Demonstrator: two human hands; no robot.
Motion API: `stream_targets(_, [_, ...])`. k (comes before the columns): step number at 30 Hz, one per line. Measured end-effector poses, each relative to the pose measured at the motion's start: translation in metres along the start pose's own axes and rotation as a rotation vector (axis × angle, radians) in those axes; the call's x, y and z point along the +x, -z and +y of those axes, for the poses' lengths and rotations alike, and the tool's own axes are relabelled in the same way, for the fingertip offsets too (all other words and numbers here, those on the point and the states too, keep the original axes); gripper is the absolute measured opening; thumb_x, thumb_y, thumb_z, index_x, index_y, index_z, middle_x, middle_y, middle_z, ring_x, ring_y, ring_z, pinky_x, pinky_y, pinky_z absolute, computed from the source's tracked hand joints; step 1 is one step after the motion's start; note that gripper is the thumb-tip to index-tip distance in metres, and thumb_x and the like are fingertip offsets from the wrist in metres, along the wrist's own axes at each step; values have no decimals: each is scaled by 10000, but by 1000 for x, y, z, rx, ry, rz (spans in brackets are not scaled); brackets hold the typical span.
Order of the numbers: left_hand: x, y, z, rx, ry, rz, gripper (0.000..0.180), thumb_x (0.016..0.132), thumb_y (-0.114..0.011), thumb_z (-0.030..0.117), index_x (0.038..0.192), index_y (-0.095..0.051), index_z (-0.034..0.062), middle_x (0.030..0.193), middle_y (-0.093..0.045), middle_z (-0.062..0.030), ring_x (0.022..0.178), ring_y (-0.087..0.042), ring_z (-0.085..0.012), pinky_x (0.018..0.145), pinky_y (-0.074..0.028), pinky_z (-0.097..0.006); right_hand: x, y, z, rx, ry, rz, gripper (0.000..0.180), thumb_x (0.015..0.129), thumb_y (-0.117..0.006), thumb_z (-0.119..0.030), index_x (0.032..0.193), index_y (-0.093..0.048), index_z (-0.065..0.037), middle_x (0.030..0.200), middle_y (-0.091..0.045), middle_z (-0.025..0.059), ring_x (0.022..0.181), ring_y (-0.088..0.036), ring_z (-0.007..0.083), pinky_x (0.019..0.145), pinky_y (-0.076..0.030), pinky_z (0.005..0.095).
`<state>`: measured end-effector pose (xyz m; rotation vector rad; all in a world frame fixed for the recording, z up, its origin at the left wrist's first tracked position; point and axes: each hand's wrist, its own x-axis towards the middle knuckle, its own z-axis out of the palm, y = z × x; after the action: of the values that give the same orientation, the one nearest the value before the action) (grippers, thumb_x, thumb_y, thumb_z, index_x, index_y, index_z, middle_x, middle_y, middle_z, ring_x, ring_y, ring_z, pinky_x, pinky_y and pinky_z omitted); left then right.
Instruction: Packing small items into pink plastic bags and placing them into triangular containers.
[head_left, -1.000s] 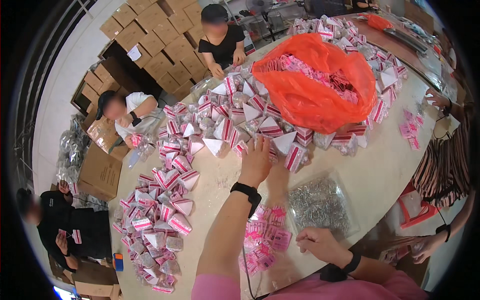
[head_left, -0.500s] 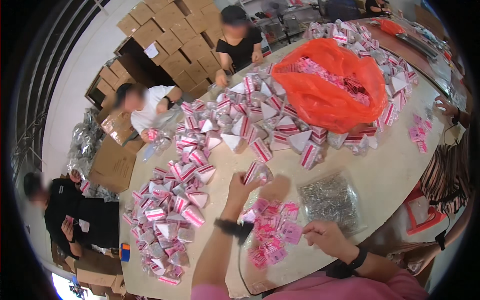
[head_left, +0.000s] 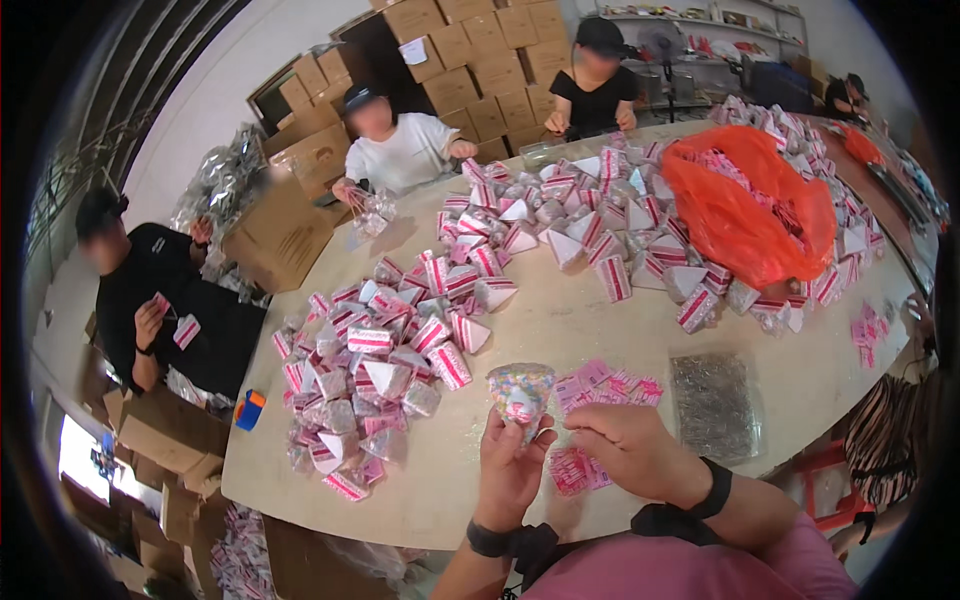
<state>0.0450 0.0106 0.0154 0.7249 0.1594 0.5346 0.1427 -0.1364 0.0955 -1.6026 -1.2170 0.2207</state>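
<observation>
My left hand [head_left: 508, 465] is closed around the narrow lower end of a clear wedge-shaped bag [head_left: 522, 392]. Pastel-coloured bits and a pinkish-white piece show through its plastic. Just to the right hovers my right hand [head_left: 630, 445], its thumb and fingertips pinched together near the bag; whatever is between them is too small to make out. Beneath and beyond that hand lie small pink printed cards [head_left: 612, 385], some covered by it. A flat clear bag of thin metallic pieces [head_left: 715, 405] rests on the table right of the cards.
Wedge-shaped packs with pink-and-white labels [head_left: 385, 375] are heaped at left and along the far side. An open red plastic bag [head_left: 735, 225] holds more pink cards. Several people work around the pale table [head_left: 590, 320]. An orange-and-blue tape dispenser [head_left: 250, 410] sits at the left edge.
The view has swung left. My left hand has drawn a pack in from near the heap, its clear side now showing. The right hand has come over the cards beside it.
</observation>
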Motion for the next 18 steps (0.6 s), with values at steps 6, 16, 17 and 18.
stream_targets(6, [-16,-7,13,39,-169,47,537,841,-663,197,1275,-370,82,1149,-539,-66,999,-563,-179,838,-488,-335,12,-26,-14,-99,73,-64,170,845,-549,-62,998,-591,1,878,-628,171,775,-614,342,655,-488,378])
stream_targets(16, [-19,-10,11,226,-310,187,593,816,-655,86,1292,-311,4,1187,-483,-106,1055,-519,-166,898,-450,-320,16,-37,-11,-176,138,-21,113,873,-488,-119,908,-541,-26,760,-564,153,713,-563,369,572,-428,445])
stream_targets(17, [-19,-11,10,243,-324,194,600,810,-658,80,1293,-311,3,1188,-480,-105,1062,-513,-166,909,-440,-318,16,-36,-11,-176,128,-28,114,874,-487,-123,904,-540,-27,758,-563,154,712,-563,369,570,-428,445])
stream_targets(18, [-19,-11,10,262,-336,201,607,805,-662,75,1294,-310,1,1190,-477,-103,1069,-507,-167,919,-431,-317,16,-35,-12,-175,118,-34,115,875,-486,-126,900,-539,-27,755,-562,154,711,-563,369,569,-428,445])
